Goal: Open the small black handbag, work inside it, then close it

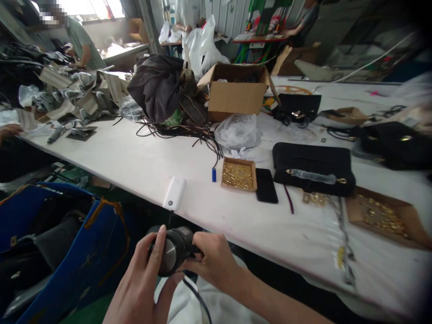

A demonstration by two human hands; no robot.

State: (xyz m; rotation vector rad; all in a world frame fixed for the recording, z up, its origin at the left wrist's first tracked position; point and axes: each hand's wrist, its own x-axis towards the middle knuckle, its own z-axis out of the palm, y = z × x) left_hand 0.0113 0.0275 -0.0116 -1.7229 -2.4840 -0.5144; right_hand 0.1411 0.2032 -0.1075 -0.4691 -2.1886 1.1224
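A dark cylindrical device (173, 252) with a flat round metallic end is held between my two hands, just off the table's front edge. My left hand (141, 270) wraps its near end, fingers over the top and thumb beneath. From the other side my right hand (214, 261) grips a small dark part at its right; the fingertips are partly hidden. A black cable (199, 297) hangs below the device. Just beyond, a white power bank (174, 193) lies at the table edge with a short dark lead running from it towards the device.
On the white table (135, 157) lie a box of gold studs (239, 174), a black phone (266, 185), a black handbag (313, 166) and another hardware box (384, 216). A cardboard box (236, 94) stands behind. Left is a blue bin (67, 270). Other people work farther back.
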